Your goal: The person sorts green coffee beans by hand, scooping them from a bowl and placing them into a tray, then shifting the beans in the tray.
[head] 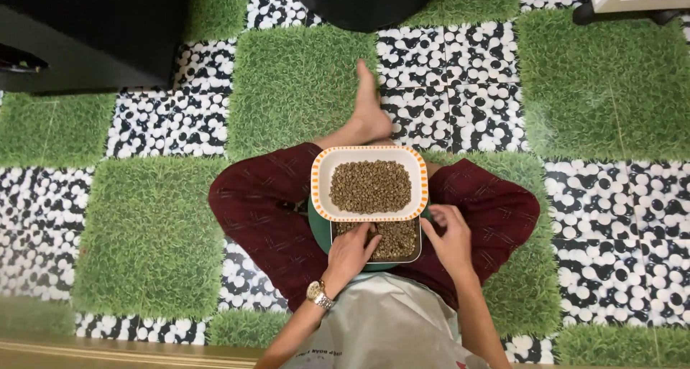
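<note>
left hand (350,252) fingers loose, picking in lentils (394,237) | right hand (451,238) open, steadying tray (415,254) rim on lap | white dish (320,173) of lentils just above | tip: keep tray level, pick lightly

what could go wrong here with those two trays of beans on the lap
The white tray with the orange rim rests partly over the lower metal tray, both balanced on a green plate on the crossed legs, so a shifted knee might tip it and scatter the lentils onto the patterned mat. The left hand digs in the lower tray and could nudge the upper one; the right hand only steadies the edge.
</note>
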